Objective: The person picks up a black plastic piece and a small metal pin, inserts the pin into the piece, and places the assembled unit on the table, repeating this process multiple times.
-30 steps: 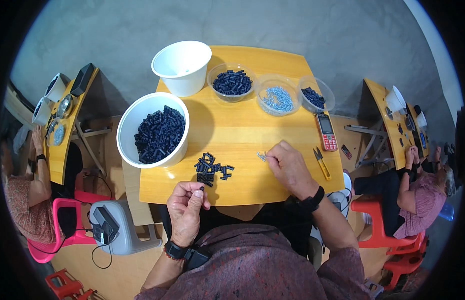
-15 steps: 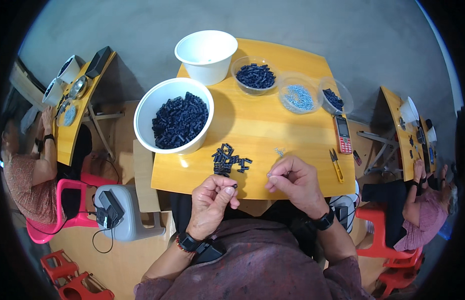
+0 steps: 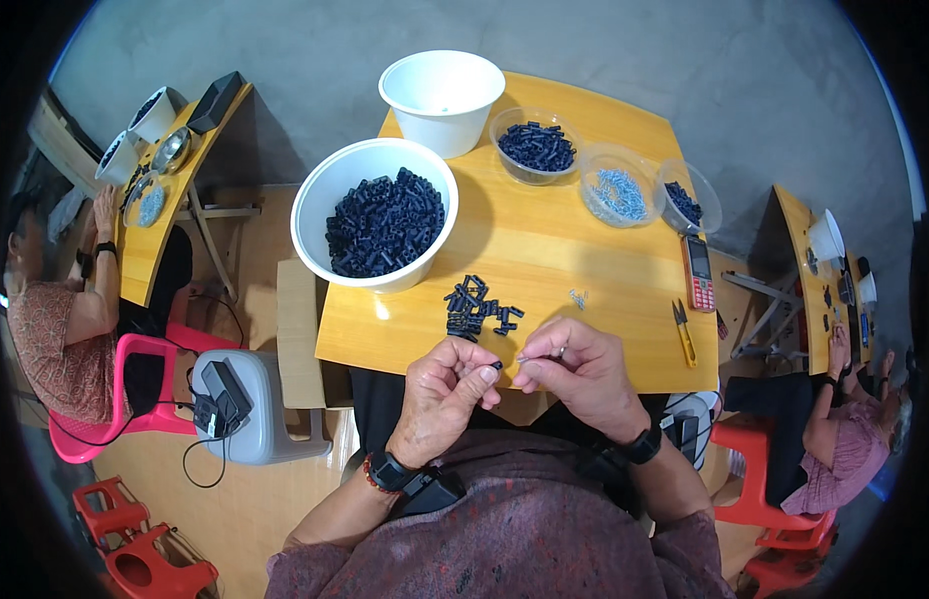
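Between the thumb and fingers of my left hand [image 3: 449,394] is a small black plastic piece [image 3: 497,365], its end pointing right. My right hand [image 3: 576,371] pinches a thin silvery pin-like piece [image 3: 522,358], its tip close to the black one; whether they touch I cannot tell. Both hands are over the table's near edge. Just beyond my left hand lies a loose pile of black plastic pieces [image 3: 474,311]. A few silvery metal bits [image 3: 578,299] rest beyond my right hand.
On the yellow table [image 3: 544,260] stand a white tub [image 3: 307,215] of black pieces and another white tub [image 3: 409,110]. Clear bowls hold black pieces [image 3: 536,147], silvery bits [image 3: 621,195] and more black pieces [image 3: 683,203]. A red phone [image 3: 698,275] and yellow-handled snips [image 3: 686,339] lie right. People sit at both sides.
My right hand has come left toward my left hand, bringing the silvery piece close to the black one. The whole view has shifted slightly, with the table appearing farther right and higher.
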The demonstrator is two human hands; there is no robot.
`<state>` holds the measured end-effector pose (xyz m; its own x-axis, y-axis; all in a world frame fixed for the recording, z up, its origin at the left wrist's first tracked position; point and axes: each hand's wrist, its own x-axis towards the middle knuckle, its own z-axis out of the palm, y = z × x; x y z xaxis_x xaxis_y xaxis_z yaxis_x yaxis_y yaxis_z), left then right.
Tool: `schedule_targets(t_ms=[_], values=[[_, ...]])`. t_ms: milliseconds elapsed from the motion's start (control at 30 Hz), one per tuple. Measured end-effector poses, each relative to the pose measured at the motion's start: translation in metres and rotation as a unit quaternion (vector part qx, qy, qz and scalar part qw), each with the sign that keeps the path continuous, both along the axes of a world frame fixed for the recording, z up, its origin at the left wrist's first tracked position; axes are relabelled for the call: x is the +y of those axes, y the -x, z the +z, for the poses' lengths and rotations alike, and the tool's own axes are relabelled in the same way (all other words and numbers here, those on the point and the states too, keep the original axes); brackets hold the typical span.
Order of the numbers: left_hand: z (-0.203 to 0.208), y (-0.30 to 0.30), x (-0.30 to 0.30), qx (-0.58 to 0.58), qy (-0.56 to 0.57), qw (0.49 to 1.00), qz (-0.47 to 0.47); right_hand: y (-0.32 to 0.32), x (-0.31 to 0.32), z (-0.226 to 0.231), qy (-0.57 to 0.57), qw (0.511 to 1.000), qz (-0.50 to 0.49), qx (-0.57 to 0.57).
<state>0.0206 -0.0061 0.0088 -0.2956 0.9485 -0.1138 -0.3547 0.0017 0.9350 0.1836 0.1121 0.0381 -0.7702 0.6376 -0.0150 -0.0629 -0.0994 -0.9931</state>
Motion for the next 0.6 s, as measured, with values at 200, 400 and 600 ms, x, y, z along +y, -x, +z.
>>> schedule_targets(t_ms=[200, 400, 600], values=[[-0.003, 0.001, 0.000, -0.016, 0.002, 1.000, 0.002, 0.007, -0.005, 0.001, -0.238, 0.970, -0.013, -0.053], [-0.001, 0.001, 0.000, -0.021, 0.002, 1.000, 0.003, 0.012, -0.002, 0.010, -0.354, 0.933, -0.020, -0.059], [0.000, 0.000, 0.000, -0.006, 0.010, 1.000, 0.004, 0.014, -0.002, 0.016, -0.385, 0.917, 0.009, -0.104]])
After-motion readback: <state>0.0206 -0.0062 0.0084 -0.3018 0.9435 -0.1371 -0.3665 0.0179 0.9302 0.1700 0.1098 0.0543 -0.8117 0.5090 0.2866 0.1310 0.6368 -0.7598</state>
